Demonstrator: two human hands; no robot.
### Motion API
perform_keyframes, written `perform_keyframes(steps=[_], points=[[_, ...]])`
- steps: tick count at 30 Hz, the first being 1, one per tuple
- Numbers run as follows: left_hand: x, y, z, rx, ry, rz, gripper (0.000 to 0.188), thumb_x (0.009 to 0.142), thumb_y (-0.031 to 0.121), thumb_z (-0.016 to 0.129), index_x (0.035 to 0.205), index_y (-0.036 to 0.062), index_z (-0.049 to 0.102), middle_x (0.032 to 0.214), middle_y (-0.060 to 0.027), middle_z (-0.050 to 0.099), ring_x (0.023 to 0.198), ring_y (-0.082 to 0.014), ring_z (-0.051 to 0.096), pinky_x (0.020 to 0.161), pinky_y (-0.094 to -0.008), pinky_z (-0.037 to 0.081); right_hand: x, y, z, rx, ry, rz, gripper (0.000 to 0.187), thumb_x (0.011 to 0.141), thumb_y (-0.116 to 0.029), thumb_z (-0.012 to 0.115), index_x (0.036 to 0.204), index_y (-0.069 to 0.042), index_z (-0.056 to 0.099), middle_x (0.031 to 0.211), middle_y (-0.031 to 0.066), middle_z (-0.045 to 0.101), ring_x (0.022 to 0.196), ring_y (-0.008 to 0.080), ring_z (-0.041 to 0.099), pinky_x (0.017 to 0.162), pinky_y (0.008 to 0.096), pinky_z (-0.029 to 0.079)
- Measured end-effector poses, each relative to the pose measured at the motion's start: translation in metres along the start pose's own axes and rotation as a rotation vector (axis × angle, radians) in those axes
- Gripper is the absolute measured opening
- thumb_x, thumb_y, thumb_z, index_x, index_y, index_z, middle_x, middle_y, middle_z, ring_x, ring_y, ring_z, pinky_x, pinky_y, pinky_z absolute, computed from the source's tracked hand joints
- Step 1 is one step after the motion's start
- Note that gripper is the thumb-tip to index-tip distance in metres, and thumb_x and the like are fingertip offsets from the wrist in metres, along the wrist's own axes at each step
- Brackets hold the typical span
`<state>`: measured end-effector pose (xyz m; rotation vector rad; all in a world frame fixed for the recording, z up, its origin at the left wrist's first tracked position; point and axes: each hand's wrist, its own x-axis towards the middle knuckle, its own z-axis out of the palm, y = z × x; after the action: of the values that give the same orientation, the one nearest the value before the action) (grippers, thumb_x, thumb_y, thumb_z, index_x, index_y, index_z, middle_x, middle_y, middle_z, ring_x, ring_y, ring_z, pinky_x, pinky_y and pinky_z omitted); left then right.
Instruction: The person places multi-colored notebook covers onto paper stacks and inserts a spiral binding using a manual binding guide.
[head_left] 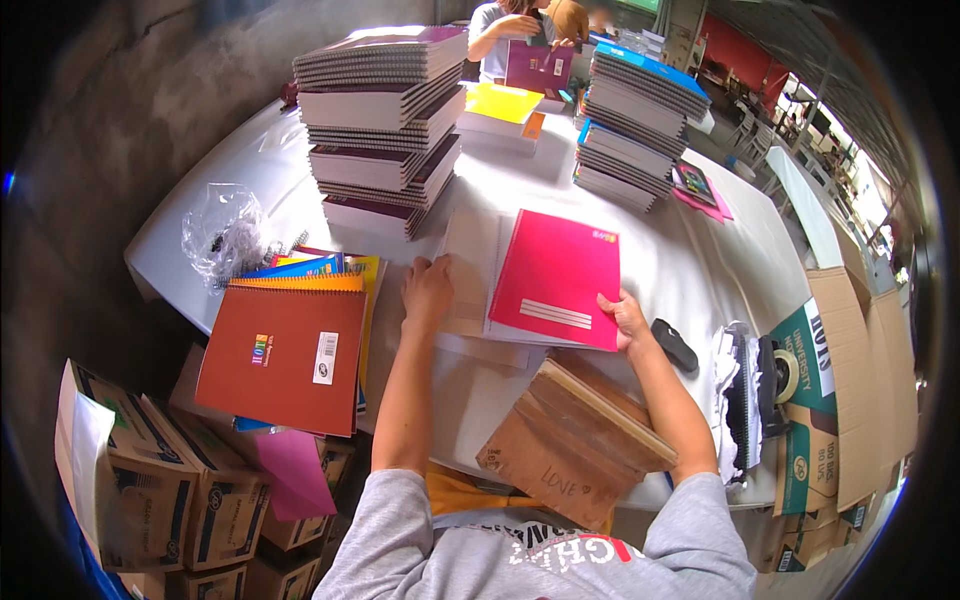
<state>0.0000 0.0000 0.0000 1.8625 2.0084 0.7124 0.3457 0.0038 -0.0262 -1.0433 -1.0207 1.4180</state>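
A bright pink notebook cover (556, 272), with white sheets under it, lies tilted above the middle of the table. My right hand (628, 318) grips its lower right edge, thumb on top. My left hand (427, 287) rests, fingers bent and apart, beside a pale flat board (472, 265) left of the pink cover; nothing shows in it. Nearer to me, a worn brown cardboard piece (565, 435) with handwriting lies under my right forearm. Left of my left forearm is a pile of spiral notebooks, topped by a brown-red one (285, 350).
Tall stacks of purple spiral notebooks (385, 120) and blue-topped ones (640, 120) stand at the back. A clear plastic bag (222, 235) is at left. A black object (674, 345) and a tape roll (786, 372) lie right, near cartons (808, 460). Another person (510, 35) works across the table (690, 270).
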Motion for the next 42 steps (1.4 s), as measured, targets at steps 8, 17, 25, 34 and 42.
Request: perform_keyframes(steps=[8,17,25,34,42], points=[[-0.046,0.072,-0.048,-0.655,0.411,0.123,0.076,0.083,0.044,0.061,0.136,-0.0025,0.033,0.138,-0.0243,0.031,0.132,-0.0354,0.027,0.106,-0.0409,0.027,-0.057,-0.115,0.021,0.147,0.200,-0.352,0.028,0.086,0.000,0.057,0.113,-0.003,0.050,0.107,0.0102,0.059,0.095,0.0199,0.059,0.084,0.0350,0.049],[-0.167,0.179,-0.064,-2.076,-0.050,0.078,0.068,0.077,0.011,0.074,0.132,0.0045,0.035,0.127,-0.0138,0.047,0.118,-0.0200,0.047,0.099,-0.0319,0.040,-0.221,-0.163,0.134,0.315,0.226,-0.550,0.049,0.083,0.003,0.059,0.128,-0.006,0.042,0.119,0.0090,0.054,0.111,0.0190,0.052,0.094,0.0335,0.043],[-0.179,0.097,-0.090,-1.425,-0.116,0.415,0.026,0.075,-0.006,0.069,0.099,-0.0020,0.060,0.091,-0.0075,0.065,0.083,-0.0153,0.062,0.074,-0.0275,0.051,-0.320,-0.122,0.049,-0.291,0.369,-0.673,0.045,0.076,0.001,0.069,0.117,-0.001,0.050,0.090,0.0069,0.068,0.083,0.0163,0.065,0.077,0.0294,0.052],[-0.199,0.071,-0.031,-1.248,-0.299,0.298,0.033,0.064,-0.002,0.079,0.093,0.0007,0.063,0.083,-0.0042,0.067,0.076,-0.0122,0.062,0.070,-0.0276,0.051,-0.348,-0.022,0.087,-0.251,0.401,-0.397,0.041,0.088,-0.009,0.060,0.121,0.001,0.039,0.115,0.0121,0.052,0.108,0.0167,0.051,0.090,0.0294,0.041],[-0.185,0.041,-0.031,-0.404,-0.405,0.575,0.036,0.071,-0.003,0.072,0.104,0.0020,0.060,0.090,-0.0115,0.068,0.079,-0.0140,0.064,0.068,-0.0310,0.051,-0.340,-0.007,0.059,-0.760,0.389,-0.469,0.036,0.090,-0.007,0.055,0.120,0.002,0.039,0.103,0.0091,0.057,0.083,0.0165,0.058,0.073,0.0276,0.046]])
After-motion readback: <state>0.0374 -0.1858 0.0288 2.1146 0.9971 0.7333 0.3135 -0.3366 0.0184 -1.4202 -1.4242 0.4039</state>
